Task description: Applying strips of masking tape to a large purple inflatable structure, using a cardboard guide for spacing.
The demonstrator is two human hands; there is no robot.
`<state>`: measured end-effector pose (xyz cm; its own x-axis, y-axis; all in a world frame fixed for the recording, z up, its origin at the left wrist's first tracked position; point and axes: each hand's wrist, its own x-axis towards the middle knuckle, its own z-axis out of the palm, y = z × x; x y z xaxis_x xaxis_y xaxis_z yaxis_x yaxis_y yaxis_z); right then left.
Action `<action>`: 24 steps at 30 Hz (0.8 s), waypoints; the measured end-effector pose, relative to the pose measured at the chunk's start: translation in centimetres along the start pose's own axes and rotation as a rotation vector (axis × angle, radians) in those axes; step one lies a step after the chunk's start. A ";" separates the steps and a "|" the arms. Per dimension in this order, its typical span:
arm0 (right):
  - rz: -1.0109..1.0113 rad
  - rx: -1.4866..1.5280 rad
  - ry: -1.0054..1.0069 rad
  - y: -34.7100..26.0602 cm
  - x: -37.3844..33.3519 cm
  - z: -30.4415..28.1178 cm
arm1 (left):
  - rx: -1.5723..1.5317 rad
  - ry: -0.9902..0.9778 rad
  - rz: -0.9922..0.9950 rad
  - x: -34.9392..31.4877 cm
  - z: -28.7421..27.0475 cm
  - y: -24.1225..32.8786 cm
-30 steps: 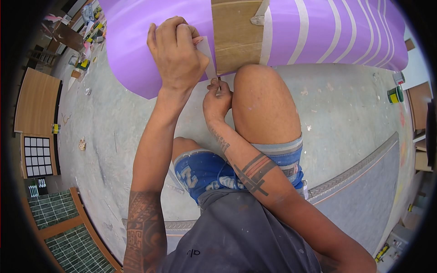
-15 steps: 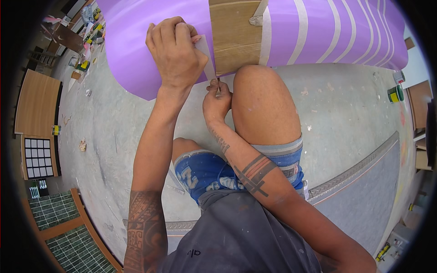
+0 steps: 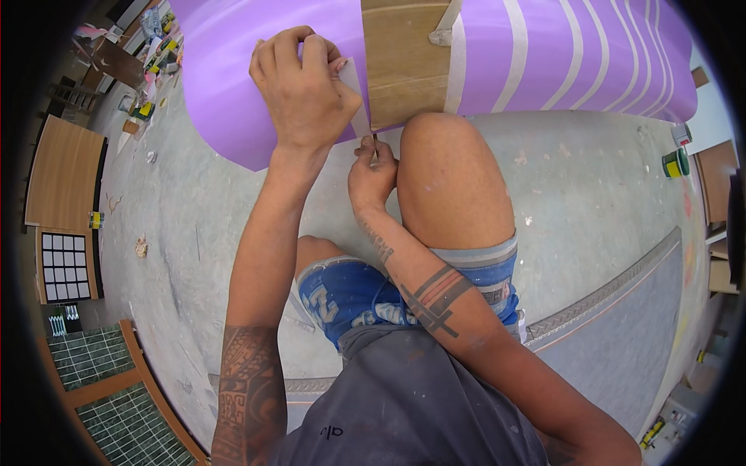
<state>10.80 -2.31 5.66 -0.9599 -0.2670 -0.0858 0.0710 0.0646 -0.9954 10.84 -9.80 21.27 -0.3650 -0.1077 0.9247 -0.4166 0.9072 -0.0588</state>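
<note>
A large purple curved surface [image 3: 256,70] with white stripes fills the top of the head view. A brown paper panel [image 3: 400,66] is stuck on it. My left hand [image 3: 303,89] presses a strip of pale masking tape [image 3: 353,93] against the purple surface beside the paper's left edge. Below it, my right hand [image 3: 371,172] pinches a small thin tool or tape end at the paper's lower corner; I cannot tell which. My bare right knee [image 3: 447,179] is raised just right of that hand.
Grey concrete floor [image 3: 590,202] lies around me. A green and yellow can [image 3: 674,163] stands at the right. Wooden boards [image 3: 58,167], a white grid panel [image 3: 66,266] and green tiled panels [image 3: 101,373] lie at the left. Small clutter sits at the upper left.
</note>
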 end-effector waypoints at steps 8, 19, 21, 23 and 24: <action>-0.010 0.013 -0.005 -0.1 -0.1 0.0 | -0.002 0.007 -0.018 0.1 0.0 -0.2; 0.047 0.124 -0.015 -0.4 0.2 0.2 | -0.243 -0.047 0.025 -1.3 -0.8 -1.8; 0.070 0.177 0.008 -0.1 0.2 0.1 | -0.136 -0.058 0.017 -2.7 -1.7 -0.8; 0.068 0.196 -0.016 -0.6 0.1 0.1 | -0.049 -0.093 0.075 -5.3 -1.7 -1.5; 0.069 0.198 -0.010 -0.7 0.1 -0.1 | 0.040 -0.127 0.130 -6.9 -1.4 -1.8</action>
<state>10.67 -2.28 6.33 -0.9482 -0.2780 -0.1535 0.1893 -0.1065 -0.9761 15.29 -10.09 15.57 -0.5187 -0.0437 0.8539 -0.3914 0.9000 -0.1917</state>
